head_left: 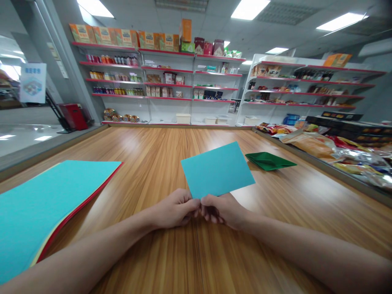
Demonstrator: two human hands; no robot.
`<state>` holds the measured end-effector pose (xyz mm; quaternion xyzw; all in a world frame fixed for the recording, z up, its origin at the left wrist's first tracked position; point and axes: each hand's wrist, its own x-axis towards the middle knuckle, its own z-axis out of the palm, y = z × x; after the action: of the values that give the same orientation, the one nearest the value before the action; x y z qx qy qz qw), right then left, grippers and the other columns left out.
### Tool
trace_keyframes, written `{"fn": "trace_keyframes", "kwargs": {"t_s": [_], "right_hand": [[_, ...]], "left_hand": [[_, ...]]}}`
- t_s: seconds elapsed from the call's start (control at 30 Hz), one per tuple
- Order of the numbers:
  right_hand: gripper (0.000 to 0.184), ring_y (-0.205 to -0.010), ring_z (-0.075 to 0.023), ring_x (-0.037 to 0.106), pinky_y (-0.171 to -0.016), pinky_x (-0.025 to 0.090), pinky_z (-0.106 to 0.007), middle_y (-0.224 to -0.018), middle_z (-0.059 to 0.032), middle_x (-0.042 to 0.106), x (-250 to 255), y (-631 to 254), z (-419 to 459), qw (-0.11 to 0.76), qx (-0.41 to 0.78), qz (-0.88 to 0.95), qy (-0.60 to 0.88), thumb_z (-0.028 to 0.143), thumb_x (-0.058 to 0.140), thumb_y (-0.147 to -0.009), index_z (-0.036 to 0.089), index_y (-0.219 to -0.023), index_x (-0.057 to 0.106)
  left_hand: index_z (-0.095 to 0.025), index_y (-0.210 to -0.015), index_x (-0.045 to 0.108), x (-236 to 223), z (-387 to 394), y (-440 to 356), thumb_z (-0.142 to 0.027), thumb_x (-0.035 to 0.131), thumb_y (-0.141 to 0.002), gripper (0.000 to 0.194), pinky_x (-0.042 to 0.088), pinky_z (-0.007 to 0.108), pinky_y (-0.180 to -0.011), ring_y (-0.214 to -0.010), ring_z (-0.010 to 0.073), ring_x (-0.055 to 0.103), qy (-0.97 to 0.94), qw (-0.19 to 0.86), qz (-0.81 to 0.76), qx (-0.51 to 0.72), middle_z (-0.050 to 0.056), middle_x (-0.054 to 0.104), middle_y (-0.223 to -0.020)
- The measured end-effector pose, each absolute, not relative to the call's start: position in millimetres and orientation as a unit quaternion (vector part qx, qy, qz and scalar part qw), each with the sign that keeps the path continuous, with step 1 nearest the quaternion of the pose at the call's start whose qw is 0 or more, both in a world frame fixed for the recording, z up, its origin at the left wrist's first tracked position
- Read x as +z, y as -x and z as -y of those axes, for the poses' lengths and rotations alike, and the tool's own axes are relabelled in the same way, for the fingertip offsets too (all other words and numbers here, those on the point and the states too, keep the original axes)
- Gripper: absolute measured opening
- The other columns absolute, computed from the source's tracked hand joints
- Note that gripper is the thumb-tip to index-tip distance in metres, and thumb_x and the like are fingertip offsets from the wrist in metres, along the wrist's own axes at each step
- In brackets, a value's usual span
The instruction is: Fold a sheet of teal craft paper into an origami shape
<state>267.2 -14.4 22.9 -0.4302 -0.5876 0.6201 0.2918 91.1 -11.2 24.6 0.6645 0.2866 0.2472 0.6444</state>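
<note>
A sheet of light-blue paper [219,171] is held up at a tilt over the wooden table [147,245]. My left hand [176,208] pinches its lower left edge between thumb and curled fingers. Close beside it, my right hand [225,210] grips the same lower edge, thumb on top, so the two thumbs nearly meet. The fingertips under the paper are partly hidden. To the right, behind my right hand, lies a folded green paper shape [269,161] with pointed ends.
A stack of coloured paper [61,196], blue on top with yellow and red below, lies at the left. Packaged snacks [337,151] line the right side. Beyond the table's far edge stand shelves [168,85] of goods, with a red box [72,116] on the floor.
</note>
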Motion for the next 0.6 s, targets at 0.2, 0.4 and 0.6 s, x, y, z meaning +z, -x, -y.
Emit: {"fn": "trace_keyframes", "kwargs": {"t_s": [0.2,0.4,0.6], "right_hand": [[0.028,-0.042,-0.0079,0.039,-0.041,0.026,-0.022,-0.048,0.0001,0.053,19.9,-269.8,12.0,0.279,0.617,0.618,0.4,0.032,0.047,-0.071,0.015,-0.052,0.059],[0.03,-0.044,-0.0091,0.04,-0.044,0.029,-0.023,-0.047,0.0003,0.052,20.1,-270.8,11.0,0.249,0.609,0.654,0.374,0.034,0.046,-0.069,0.015,-0.052,0.061],[0.032,-0.044,-0.0088,0.039,-0.044,0.029,-0.022,-0.046,-0.0001,0.053,20.5,-271.8,8.9,0.247,0.629,0.639,0.367,0.034,0.045,-0.07,0.014,-0.051,0.061]], "left_hand": [[-0.016,-0.056,0.048,29.5,10.8,-89.1,-0.044,0.051,-0.081,0.037,0.017,0.018,-0.034,-0.033,0.0046,0.022,-0.658,0.669,-0.262,0.225,-0.009,0.031,-0.039],[-0.012,-0.06,0.057,27.5,7.2,-83.5,-0.03,0.049,-0.076,0.025,0.03,0.019,-0.039,-0.038,0.0078,0.04,-0.697,0.65,-0.219,0.206,-0.003,0.047,-0.044],[-0.012,-0.059,0.057,24.9,7.5,-82.0,-0.026,0.046,-0.077,0.024,0.028,0.019,-0.037,-0.035,0.0072,0.036,-0.705,0.63,-0.24,0.221,-0.004,0.046,-0.04]]}}
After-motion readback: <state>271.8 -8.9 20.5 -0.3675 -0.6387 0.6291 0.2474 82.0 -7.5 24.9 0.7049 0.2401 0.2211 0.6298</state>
